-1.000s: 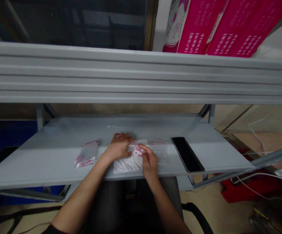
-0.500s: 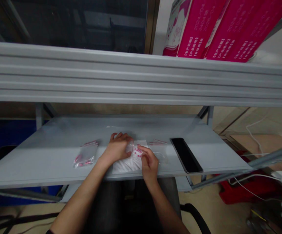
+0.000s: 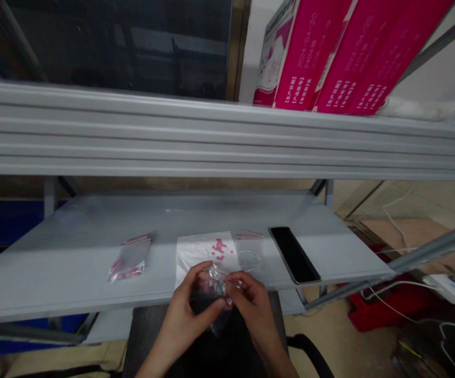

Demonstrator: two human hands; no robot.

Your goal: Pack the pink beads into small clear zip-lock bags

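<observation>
A clear zip bag [image 3: 215,280] is held between my two hands, just over the front edge of the grey shelf. My left hand [image 3: 192,304] grips its left side, thumb below and fingers above. On the other side my right hand [image 3: 252,300] pinches the bag near its reddish strip. Whatever is inside the bag is too blurred to make out. Behind the hands lies a white sheet [image 3: 190,252], with several small pink beads [image 3: 219,248] scattered on its right half.
To the left lie clear bags with pink contents [image 3: 131,257]. Right of the sheet are flat zip bags [image 3: 251,252] and a black phone [image 3: 295,254]. Pink boxes [image 3: 309,58] stand on the upper grey ledge [image 3: 172,139]. A grey rail [image 3: 432,252] runs along the right.
Both hands have moved off the sheet toward me and now hold a clear zip bag up between them. The pink beads and the sheet are now uncovered. The view has shifted slightly.
</observation>
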